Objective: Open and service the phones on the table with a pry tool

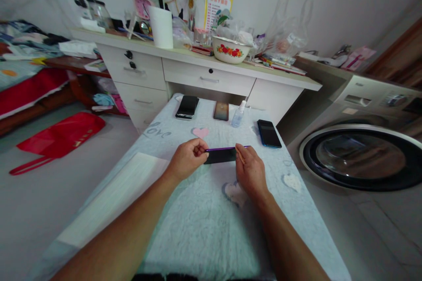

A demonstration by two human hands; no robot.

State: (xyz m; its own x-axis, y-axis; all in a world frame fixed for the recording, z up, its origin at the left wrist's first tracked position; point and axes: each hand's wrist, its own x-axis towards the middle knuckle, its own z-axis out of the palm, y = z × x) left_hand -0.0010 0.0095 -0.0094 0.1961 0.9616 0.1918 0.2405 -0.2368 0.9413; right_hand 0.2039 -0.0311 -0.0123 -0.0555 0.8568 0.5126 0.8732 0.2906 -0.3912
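A dark smartphone with a purple edge [221,155] is held sideways over the table, its black screen tilted towards me. My left hand [187,159] pinches its left end between thumb and curled fingers. At the other end, my right hand [252,170] is closed around the phone, the fingers partly hiding that end. Beyond the hands lie a stack of dark phones [187,106], a small blurred-out rectangular item [221,111] and a clear spray bottle [238,115] with bluish liquid. Another black phone with a blue edge [269,133] rests to the right.
A pale cloth with hearts [198,228] covers the table, and a whitish strip [115,197] lies along its left side. Behind stands a white desk [187,72] with a flowered bowl [231,49]. A washing machine [359,105] is at right; a red bag [62,136] lies on the floor.
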